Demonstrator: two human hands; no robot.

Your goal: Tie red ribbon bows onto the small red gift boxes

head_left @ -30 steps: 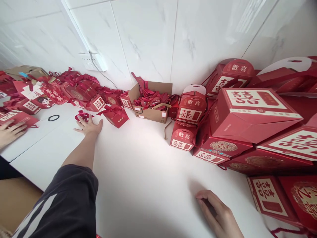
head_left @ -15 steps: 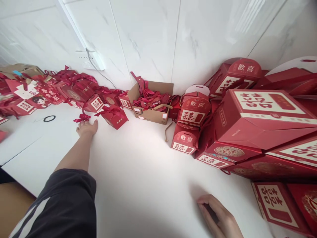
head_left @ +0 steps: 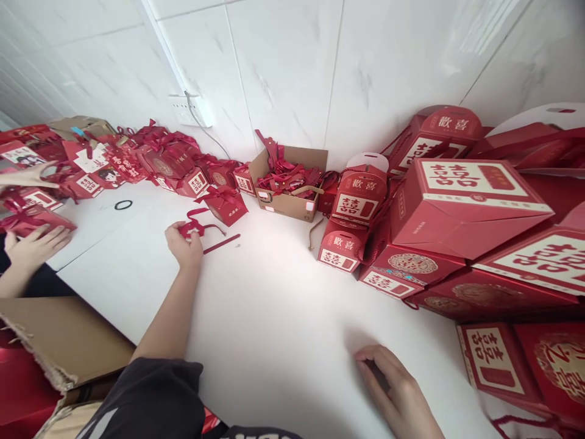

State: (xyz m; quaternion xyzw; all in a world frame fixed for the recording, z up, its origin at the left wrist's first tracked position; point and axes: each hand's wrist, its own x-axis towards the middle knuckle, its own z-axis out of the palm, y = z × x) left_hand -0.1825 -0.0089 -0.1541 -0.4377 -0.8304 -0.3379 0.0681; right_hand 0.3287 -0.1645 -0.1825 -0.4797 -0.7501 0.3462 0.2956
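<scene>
My left hand (head_left: 184, 246) is stretched out over the white table (head_left: 274, 317) and closed on a red ribbon bow (head_left: 194, 227), whose loose tail (head_left: 222, 243) trails to the right on the table. Just behind it stands a small red gift box with a bow (head_left: 226, 205). My right hand (head_left: 395, 390) rests near the front edge with its fingers curled loosely downward on the table, and nothing shows in it.
Large red gift boxes (head_left: 461, 207) are stacked at the right. An open cardboard box of red ribbons (head_left: 287, 183) stands by the wall. More small red boxes (head_left: 159, 161) line the back left. Another person's hand (head_left: 31, 247) holds a red box at the left. A black ring (head_left: 123, 205) lies nearby.
My left hand has picked up the red bow and drawn it back towards me and to the right. The right hand has stayed put. The view shifted left.
</scene>
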